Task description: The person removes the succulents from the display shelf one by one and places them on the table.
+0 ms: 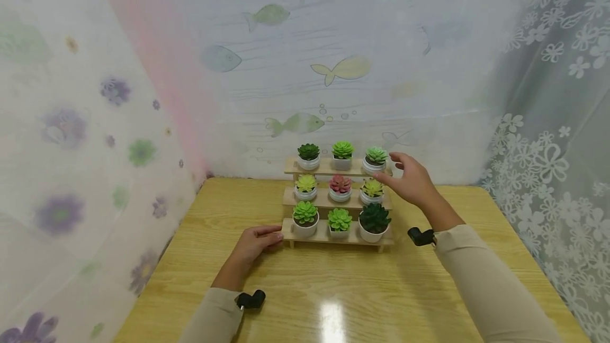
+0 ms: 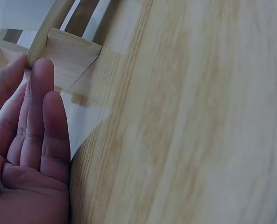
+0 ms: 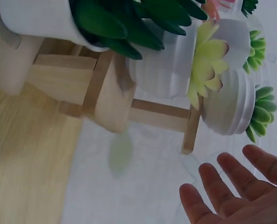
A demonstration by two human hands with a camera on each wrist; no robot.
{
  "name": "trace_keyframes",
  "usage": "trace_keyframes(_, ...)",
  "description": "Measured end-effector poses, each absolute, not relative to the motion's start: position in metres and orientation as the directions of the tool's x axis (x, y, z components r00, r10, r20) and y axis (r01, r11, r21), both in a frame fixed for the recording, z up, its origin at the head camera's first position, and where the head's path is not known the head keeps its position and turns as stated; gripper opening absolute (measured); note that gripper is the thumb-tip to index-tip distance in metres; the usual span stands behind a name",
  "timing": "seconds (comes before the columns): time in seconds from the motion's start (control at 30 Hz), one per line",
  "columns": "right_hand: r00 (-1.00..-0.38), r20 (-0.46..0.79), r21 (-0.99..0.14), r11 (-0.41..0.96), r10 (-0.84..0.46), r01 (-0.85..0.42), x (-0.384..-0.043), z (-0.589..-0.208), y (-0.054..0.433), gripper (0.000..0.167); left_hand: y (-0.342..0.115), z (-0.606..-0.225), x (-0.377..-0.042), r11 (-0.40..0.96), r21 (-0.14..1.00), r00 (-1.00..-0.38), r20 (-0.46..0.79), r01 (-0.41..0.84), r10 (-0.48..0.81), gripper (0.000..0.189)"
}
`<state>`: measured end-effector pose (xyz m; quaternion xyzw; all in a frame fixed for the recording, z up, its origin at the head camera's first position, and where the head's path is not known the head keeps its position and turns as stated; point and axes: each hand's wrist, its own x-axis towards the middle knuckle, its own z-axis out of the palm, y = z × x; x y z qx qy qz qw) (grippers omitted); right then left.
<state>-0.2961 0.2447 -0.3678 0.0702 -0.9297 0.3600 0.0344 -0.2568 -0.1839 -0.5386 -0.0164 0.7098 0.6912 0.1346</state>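
Beige sleeves (image 1: 491, 279) up close, left hand (image 1: 254, 242) pinching the wooden stand (image 1: 323, 229) by its bottom-left corner on the desk (image 1: 295, 290), right hand's (image 1: 412, 181) just kinda loosely spread beside the top-right potted succulent (image 1: 375, 156).

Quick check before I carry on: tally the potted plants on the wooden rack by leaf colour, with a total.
Green plants: 6
Yellow plants: 2
Red plant: 1
Total: 9
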Motion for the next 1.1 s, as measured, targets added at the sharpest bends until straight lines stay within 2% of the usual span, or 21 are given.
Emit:
trace_keyframes(0.33, -0.994, 0.092, -0.726, 0.68, -0.057, -0.107, -0.301, -0.366, 0.234, 0.094, -0.184, -0.539, -0.257, 0.053, 0.98, -0.964, -0.198, -0.191, 0.179, 0.042)
trace_keyframes(0.53, -0.997, 0.07, -0.758, 0.647, -0.034, -0.075, -0.305, -0.365, 0.231, 0.098, -0.184, -0.538, -0.256, 0.037, 0.982, -0.965, -0.188, -0.184, 0.184, 0.042)
trace_keyframes(1.1, -0.996, 0.085, -0.762, 0.646, 0.023, -0.05, -0.314, -0.366, 0.226, 0.087, -0.185, -0.538, -0.257, 0.062, 0.984, -0.965, -0.175, -0.166, 0.194, 0.042)
